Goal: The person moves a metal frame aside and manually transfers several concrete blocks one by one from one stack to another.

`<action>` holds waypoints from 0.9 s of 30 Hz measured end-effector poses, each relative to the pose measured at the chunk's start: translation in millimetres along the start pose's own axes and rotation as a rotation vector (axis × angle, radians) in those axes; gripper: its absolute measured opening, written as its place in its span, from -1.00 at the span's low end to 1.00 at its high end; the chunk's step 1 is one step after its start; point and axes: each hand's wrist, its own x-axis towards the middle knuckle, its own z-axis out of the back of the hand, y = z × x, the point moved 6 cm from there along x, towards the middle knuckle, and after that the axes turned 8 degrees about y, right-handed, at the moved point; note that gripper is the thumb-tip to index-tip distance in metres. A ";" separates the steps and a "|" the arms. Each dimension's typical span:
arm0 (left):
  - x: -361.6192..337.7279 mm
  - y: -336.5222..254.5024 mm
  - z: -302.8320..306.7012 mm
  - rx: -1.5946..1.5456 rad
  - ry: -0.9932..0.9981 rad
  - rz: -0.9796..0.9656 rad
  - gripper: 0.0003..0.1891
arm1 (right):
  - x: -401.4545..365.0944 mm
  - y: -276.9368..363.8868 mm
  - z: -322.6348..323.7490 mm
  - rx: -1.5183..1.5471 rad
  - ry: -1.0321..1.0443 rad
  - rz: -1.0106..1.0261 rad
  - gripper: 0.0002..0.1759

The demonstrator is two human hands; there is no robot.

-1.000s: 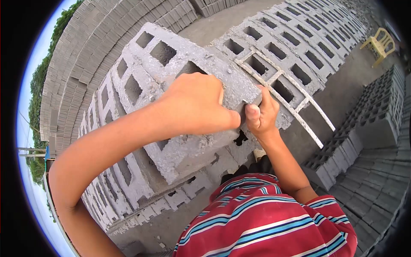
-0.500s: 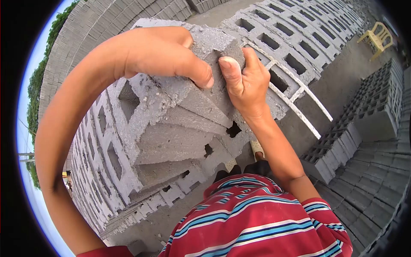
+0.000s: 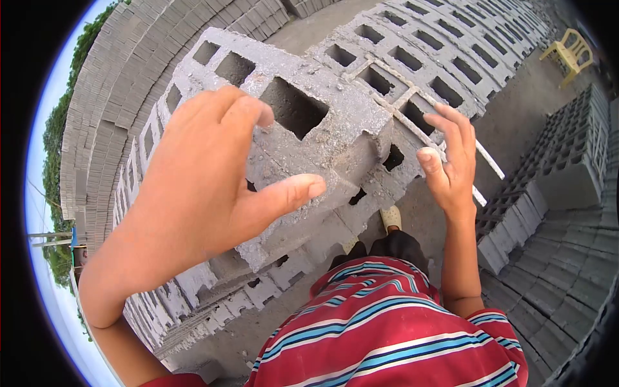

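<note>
My left hand (image 3: pixel 193 180) is open over the near end of the stack, thumb stretched out and fingers bent, with nothing in its grasp. Beneath it lies a grey hollow concrete block (image 3: pixel 348 122) with rough edges and a dark square hole on top. My right hand (image 3: pixel 454 164) hangs to the right of that block, thumb and fingers apart, holding nothing. Behind the right hand, a pale ladder-like frame (image 3: pixel 490 160) leans along the stack, and the fingers overlap it in this view.
Long rows of hollow blocks (image 3: pixel 429 40) run back from here. More blocks (image 3: pixel 506 229) stand at the right, near a yellow plastic chair (image 3: pixel 569 58). Curved walls of stacked blocks (image 3: pixel 122 84) rise at the left. My shoe (image 3: pixel 391 217) is on the ground below.
Both hands have let go of the concrete block and drawn apart. The left moved down and toward me, the right moved outward to the right. The block's top holes now show.
</note>
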 end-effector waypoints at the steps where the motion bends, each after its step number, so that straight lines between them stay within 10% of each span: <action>1: -13.8 0.2 3.6 0.028 0.093 0.075 -0.38 | -9.0 -9.9 16.4 -0.247 0.006 -0.139 -0.40; 9: -25.6 -18.1 -14.0 0.236 0.282 0.091 -0.36 | -61.1 -76.2 20.1 -0.580 0.466 -0.562 -0.34; 14: 17.1 -36.7 6.9 0.412 0.089 0.042 -0.29 | -58.1 -79.4 21.4 -0.580 0.338 -0.462 -0.33; 19: 1.9 -14.7 -6.3 0.328 0.513 0.239 -0.24 | -61.0 -88.4 17.5 -0.600 0.396 -0.454 -0.30; 27: -45.7 -14.0 -18.4 0.251 0.156 0.360 -0.17 | -70.4 -94.9 38.6 -0.162 0.261 -0.525 -0.32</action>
